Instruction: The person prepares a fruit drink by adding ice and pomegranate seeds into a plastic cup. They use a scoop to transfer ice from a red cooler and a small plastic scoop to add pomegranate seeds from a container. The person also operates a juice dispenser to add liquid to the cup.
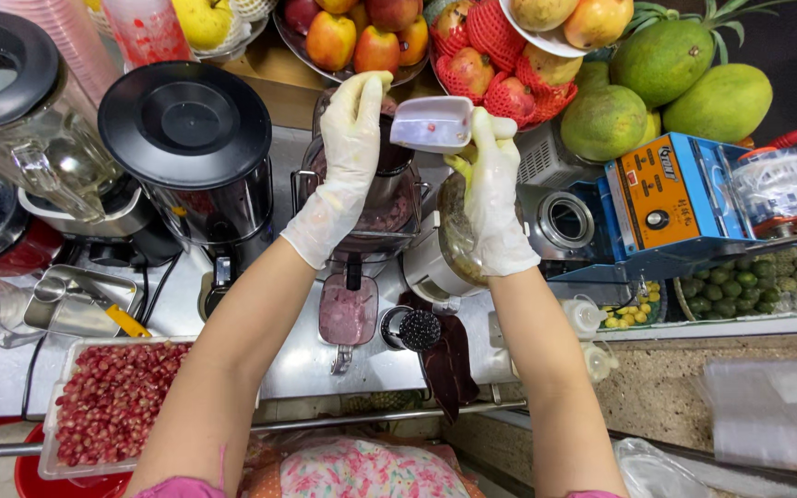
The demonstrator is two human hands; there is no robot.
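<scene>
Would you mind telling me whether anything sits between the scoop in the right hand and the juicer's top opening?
Partly. The right hand holds the scoop just above the juicer, while the left hand rests on the juicer's top beside it and hides part of the opening. Nothing else visible lies between them.

Reds, greens and steel grey on a fruit stall tabletop.
Both hands, left [348, 166] and right [493, 198], wear milky white gloves; the scoop [433, 124] is pale lilac-white with a red speck. The juicer [382, 198] shows pink-purple pulp, the cup [348, 312] under it dusky pink. The seeds [113, 401] are deep red in a clear tray. The lid [184, 112] is black, the sealer [673, 198] blue and orange, the mangoes [664, 57] green, the apples [362, 41] red-yellow, and the cloth [362, 468] pink floral.
</scene>
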